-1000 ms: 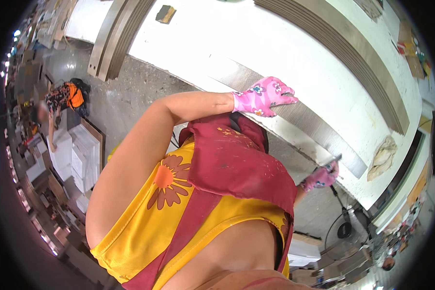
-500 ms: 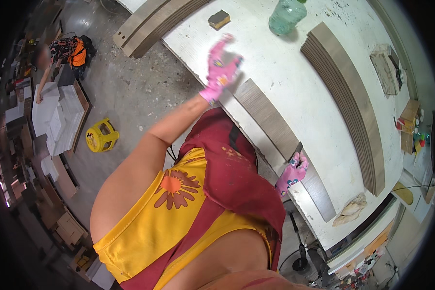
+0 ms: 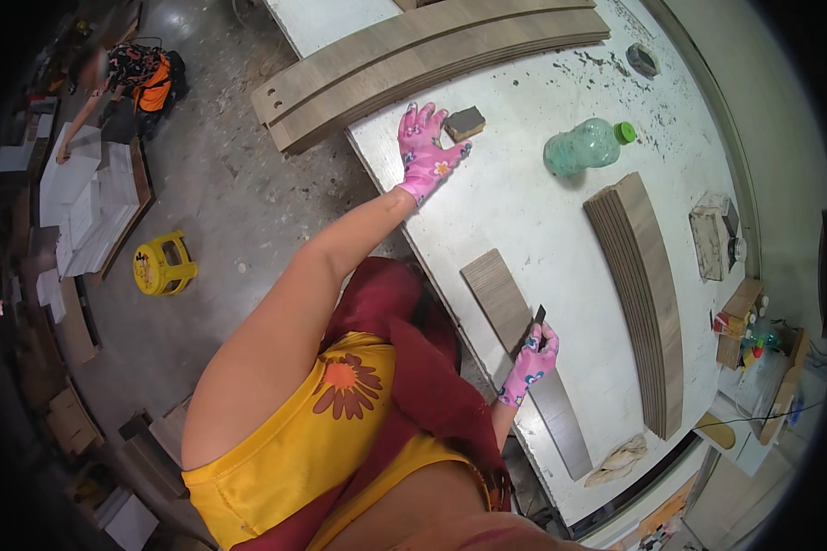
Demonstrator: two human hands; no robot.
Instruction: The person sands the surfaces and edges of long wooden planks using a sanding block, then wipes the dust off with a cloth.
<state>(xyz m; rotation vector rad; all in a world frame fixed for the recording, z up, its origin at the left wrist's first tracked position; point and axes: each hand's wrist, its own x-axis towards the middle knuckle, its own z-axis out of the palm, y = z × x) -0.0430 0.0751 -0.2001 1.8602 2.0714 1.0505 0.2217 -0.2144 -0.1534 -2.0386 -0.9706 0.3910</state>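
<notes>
The left hand [image 3: 423,154], pink-gloved, opens a wide grip just beside a dark-topped block [image 3: 465,124] at its two o'clock. A grey-brown plank [image 3: 501,292] lies on the white tabletop [image 3: 501,207], running eleven to five o'clock. Over it, the right hand [image 3: 530,370] keeps a narrow grip holding a dark flat tool [image 3: 539,315], tip toward one o'clock.

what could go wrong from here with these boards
The dark flat tool in the right hand might slip and scratch the single board beside it. That board lies near the edge of the bench, so a nudge could tip it off. The long stack overhangs the edge near the left hand; a bump might shift it.
</notes>
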